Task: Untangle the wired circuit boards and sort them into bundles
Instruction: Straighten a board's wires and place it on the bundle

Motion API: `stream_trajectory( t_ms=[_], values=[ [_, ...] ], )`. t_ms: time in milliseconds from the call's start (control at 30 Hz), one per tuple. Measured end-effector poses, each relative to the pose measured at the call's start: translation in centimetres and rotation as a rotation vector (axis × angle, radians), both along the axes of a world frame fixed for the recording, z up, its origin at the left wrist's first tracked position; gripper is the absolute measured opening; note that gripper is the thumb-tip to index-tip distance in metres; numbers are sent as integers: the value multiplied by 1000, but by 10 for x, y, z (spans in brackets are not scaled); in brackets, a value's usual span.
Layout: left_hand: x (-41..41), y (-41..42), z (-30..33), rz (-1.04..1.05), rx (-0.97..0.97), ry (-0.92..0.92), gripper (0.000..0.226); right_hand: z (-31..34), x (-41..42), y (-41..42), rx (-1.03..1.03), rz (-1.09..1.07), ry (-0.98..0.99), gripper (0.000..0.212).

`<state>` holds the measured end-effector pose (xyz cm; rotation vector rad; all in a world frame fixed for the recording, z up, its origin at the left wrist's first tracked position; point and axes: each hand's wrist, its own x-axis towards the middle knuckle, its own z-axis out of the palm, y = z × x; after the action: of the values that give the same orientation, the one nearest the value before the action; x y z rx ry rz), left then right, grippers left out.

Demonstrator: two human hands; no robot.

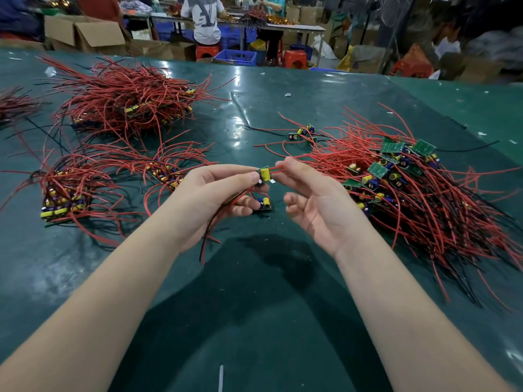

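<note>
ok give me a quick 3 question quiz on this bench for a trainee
1. True or false: the left hand grips a circuit board with a yellow part.
2. What does the right hand pinch? A) a red wire B) a cardboard box C) a stool
3. Fill in: the untidy pile with green boards facing up lies to the person's ____.

Key: 1 true; 2 A; 3 right
</note>
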<state>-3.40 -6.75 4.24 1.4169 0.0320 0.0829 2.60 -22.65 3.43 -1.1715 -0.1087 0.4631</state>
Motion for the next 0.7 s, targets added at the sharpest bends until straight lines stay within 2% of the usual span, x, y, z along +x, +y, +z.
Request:
stream_trajectory(
  t_ms=[100,300,433,533,633,700],
  values=[
    [1,-2,-2,23,71,-32,11,0,1,-1,-6,-57,-12,10],
    [2,-3,-4,45,155,-83,11,-1,3,-2,13,-103,21,4],
    [2,-2,-3,11,20,-47,16,2,2,0,143,-30,42,10],
    [3,-2,-1,-8,-57,8,19,2,0,2,196,43,-22,15],
    [3,-2,-2,-35,-15,59,20,1,0,3,180,26,-82,9],
    [3,-1,-2,-45,57,99,23,1,2,0,172,-11,-94,14]
  ],
)
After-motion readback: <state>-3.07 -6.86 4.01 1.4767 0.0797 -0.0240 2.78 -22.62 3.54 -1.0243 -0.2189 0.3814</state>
